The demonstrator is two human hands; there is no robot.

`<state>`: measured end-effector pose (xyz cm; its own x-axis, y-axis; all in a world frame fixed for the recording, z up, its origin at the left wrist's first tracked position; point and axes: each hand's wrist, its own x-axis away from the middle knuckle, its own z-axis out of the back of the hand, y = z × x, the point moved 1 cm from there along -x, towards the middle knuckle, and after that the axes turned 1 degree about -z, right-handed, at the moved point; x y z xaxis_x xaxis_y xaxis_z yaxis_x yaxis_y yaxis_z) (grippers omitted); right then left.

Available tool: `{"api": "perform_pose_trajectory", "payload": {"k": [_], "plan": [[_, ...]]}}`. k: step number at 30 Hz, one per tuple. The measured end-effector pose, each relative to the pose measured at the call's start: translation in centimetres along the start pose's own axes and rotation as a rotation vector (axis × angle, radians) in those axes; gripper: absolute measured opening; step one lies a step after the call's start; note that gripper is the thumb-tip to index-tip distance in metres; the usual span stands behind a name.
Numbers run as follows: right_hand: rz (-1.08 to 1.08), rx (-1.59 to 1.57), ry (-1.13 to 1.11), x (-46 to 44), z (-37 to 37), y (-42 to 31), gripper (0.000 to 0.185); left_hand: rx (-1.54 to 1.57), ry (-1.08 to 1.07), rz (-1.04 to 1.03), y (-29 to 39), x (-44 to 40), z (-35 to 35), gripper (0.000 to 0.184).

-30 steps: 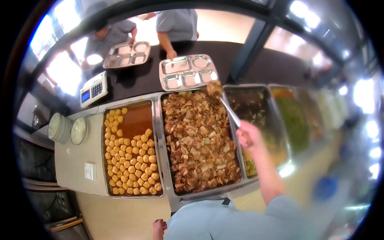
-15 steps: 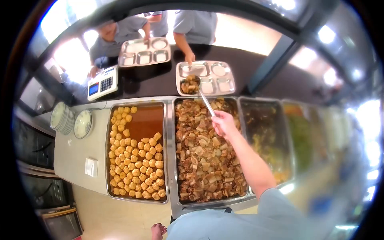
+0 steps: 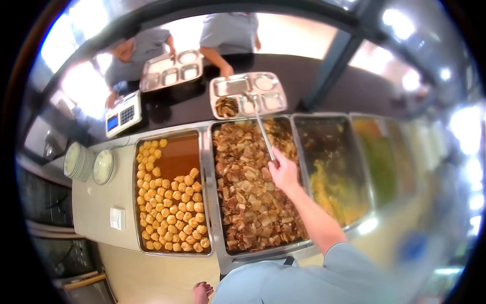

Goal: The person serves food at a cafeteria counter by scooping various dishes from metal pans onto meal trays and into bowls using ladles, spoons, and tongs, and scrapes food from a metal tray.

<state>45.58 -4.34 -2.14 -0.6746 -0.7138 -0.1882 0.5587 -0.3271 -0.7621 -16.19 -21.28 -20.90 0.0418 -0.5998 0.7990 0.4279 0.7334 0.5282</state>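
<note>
My right hand (image 3: pixel 284 169) is closed round the handle of a metal serving spoon (image 3: pixel 264 133). The spoon's head is over a steel compartment tray (image 3: pixel 276 92) on the dark counter. Brown food (image 3: pixel 226 107) fills the tray's front left compartment. Below my right hand and forearm lies a large steel pan (image 3: pixel 209 177) of sliced brown meat-like pieces (image 3: pixel 255 197). Low in the view, my left hand (image 3: pixel 203 291) hangs beside my body, its fingers curled, with nothing visible in them.
To the left is a pan of round golden balls (image 3: pixel 174 213) in brown sauce. Stacked bowls (image 3: pixel 76 161), a card terminal (image 3: pixel 123 114) and a second tray (image 3: pixel 172 68) stand further off. Two people face me; one's hand (image 3: pixel 226 71) touches the near tray. A dark post (image 3: pixel 331 68) rises right.
The spoon, full half a second ago, has tipped its food into the tray's front left compartment and moved right. The view has shifted slightly. My left hand stays low.
</note>
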Motion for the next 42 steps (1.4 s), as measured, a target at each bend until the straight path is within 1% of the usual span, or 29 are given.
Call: {"api": "perform_pose_trajectory", "payload": {"k": [1, 3, 6, 9, 10, 12, 14, 15, 16, 17, 19, 20, 21, 22, 23, 25, 26, 29, 31, 33, 35, 37, 40, 41, 42], "plan": [[0.017, -0.015, 0.018, 1.6, 0.8, 0.9, 0.05, -0.07, -0.013, -0.021, 1.6, 0.7, -0.3, 0.02], [-0.032, -0.078, -0.062, 4.4, 2.7, 3.0, 0.053, -0.01, 0.003, 0.083, 3.4, 1.6, -0.7, 0.02], [0.036, -0.026, 0.021, 7.4, 7.4, 0.8, 0.055, 0.101, 0.058, 0.242, 4.7, 3.3, -2.1, 0.024], [0.105, -0.04, 0.121, 10.4, 7.3, 2.8, 0.058, 0.071, 0.032, 0.247, 4.9, 4.2, -3.4, 0.025], [0.067, 0.009, 0.021, 11.1, 7.4, 3.8, 0.061, 0.056, 0.034, 0.24, 5.0, 4.7, -4.0, 0.025], [0.02, 0.023, -0.057, 12.9, 8.5, 4.5, 0.06, 0.033, 0.031, 0.229, 5.2, 5.4, -5.4, 0.026], [-0.026, -0.02, -0.112, 14.3, 10.3, 3.9, 0.059, -0.092, -0.037, 0.139, 5.5, 5.8, -6.5, 0.027], [0.038, -0.03, -0.087, 14.9, 10.9, 4.0, 0.058, -0.13, -0.092, 0.068, 5.0, 5.7, -6.7, 0.027], [-0.003, -0.084, -0.132, 15.5, 11.3, 4.2, 0.058, -0.163, -0.144, -0.004, 4.6, 5.6, -7.1, 0.027], [-0.048, -0.137, -0.166, 16.2, 11.6, 4.5, 0.057, -0.175, -0.22, -0.105, 3.5, 4.8, -7.1, 0.027], [-0.134, -0.129, -0.217, 17.9, 12.5, 4.7, 0.057, -0.232, -0.321, -0.217, 1.5, 2.0, -6.4, 0.027], [-0.147, -0.221, -0.178, 19.1, 12.7, 5.2, 0.057, -0.259, -0.339, -0.227, -0.1, -0.5, -6.0, 0.026], [-0.229, -0.357, -0.193, 20.0, 14.0, 4.3, 0.055, -0.114, -0.281, 0.008, 0.6, -0.4, -7.2, 0.025], [-0.388, -0.512, -0.245, 20.4, 15.5, 3.5, 0.056, 0.045, -0.182, 0.229, 2.4, 0.6, -8.9, 0.025], [-0.554, -0.673, -0.292, 21.1, 16.7, 3.0, 0.057, 0.052, -0.15, 0.261, 1.8, -0.5, -9.6, 0.024], [-0.623, -0.785, -0.289, 22.3, 18.5, 4.0, 0.056, -0.008, -0.162, 0.231, 2.7, -0.2, -11.2, 0.023], [-0.654, -0.852, -0.289, 23.0, 19.3, 4.7, 0.056, 0.01, -0.166, 0.24, 2.9, 0.0, -11.8, 0.023], [-0.584, -0.835, -0.186, 23.7, 22.0, 8.1, 0.055, 0.071, -0.164, 0.223, 4.1, 1.7, -14.4, 0.025], [-0.618, -0.781, -0.133, 22.7, 25.8, 9.5, 0.055, 0.09, -0.169, 0.194, 5.7, 5.3, -16.2, 0.025], [-0.653, -0.745, -0.088, 20.9, 29.9, 12.3, 0.056, -0.147, -0.311, -0.146, 1.0, 3.1, -15.9, 0.025], [-0.629, -0.614, -0.01, 18.2, 35.0, 15.6, 0.057, -0.217, -0.297, -0.163, -0.2, 4.2, -17.8, 0.025], [-0.565, -0.45, 0.033, 15.2, 39.7, 20.1, 0.056, -0.204, -0.251, -0.098, -1.5, 5.9, -20.7, 0.025], [-0.327, -0.042, 0.028, 9.8, 46.3, 26.7, 0.05, -0.163, -0.189, 0.006, -3.1, 9.7, -26.7, 0.026], [-0.321, 0.079, 0.004, 8.0, 48.3, 27.9, 0.048, -0.156, -0.174, 0.024, -3.3, 11.0, -29.1, 0.026], [-0.26, 0.167, 0.021, 6.1, 49.8, 30.2, 0.047, -0.151, -0.166, 0.043, -3.5, 12.2, -31.5, 0.026]]}}
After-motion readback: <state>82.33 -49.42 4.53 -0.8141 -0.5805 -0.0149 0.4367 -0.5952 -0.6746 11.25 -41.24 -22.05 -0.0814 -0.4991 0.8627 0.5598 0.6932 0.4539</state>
